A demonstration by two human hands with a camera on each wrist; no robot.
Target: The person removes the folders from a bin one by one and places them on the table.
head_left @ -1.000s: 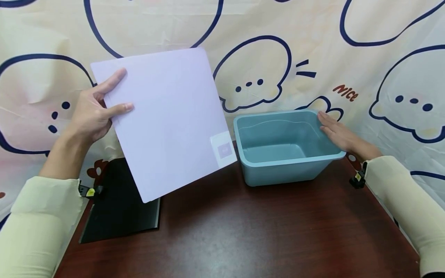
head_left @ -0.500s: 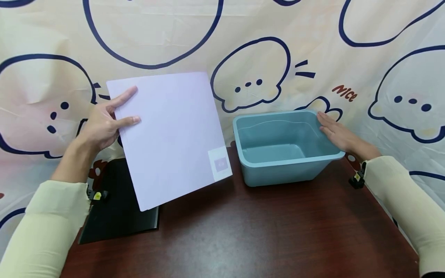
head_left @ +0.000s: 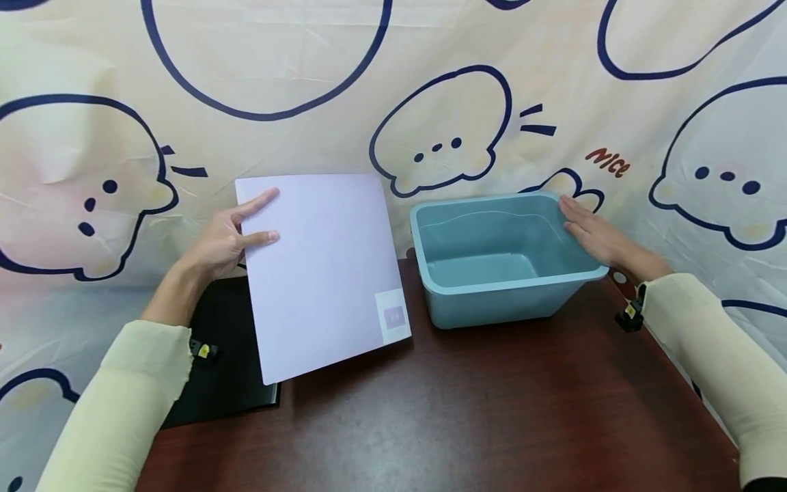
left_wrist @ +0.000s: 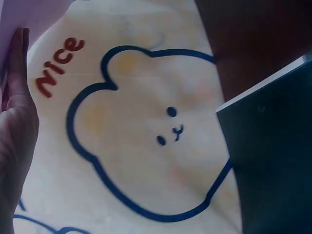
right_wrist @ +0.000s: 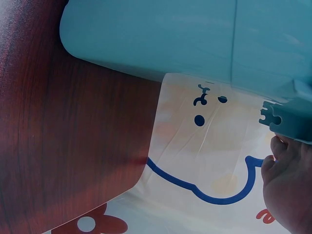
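A pale lilac folder [head_left: 320,260] with a small square label at its lower right corner is held up in the head view. My left hand [head_left: 224,239] pinches its left edge, thumb and index finger on the near face; the other fingers are hidden behind. Its lower edge hangs slanted, partly in front of a black folder [head_left: 215,369] on the table. At the right stands a light blue plastic bin [head_left: 492,304], with nothing visible inside. My right hand [head_left: 596,236] grips its right rim; in the right wrist view, curled fingers [right_wrist: 278,151] sit under the rim's tab.
The dark brown wooden table [head_left: 443,403] stretches in front of the bin. A cream cloth [head_left: 295,55] with cartoon outlines hangs behind it, close to the bin's back. In the left wrist view, the black folder [left_wrist: 278,146] shows a pale edge.
My left hand has moved down and to the right with the lilac folder, which has come lower and more upright. The right hand and the bin have stayed in place.
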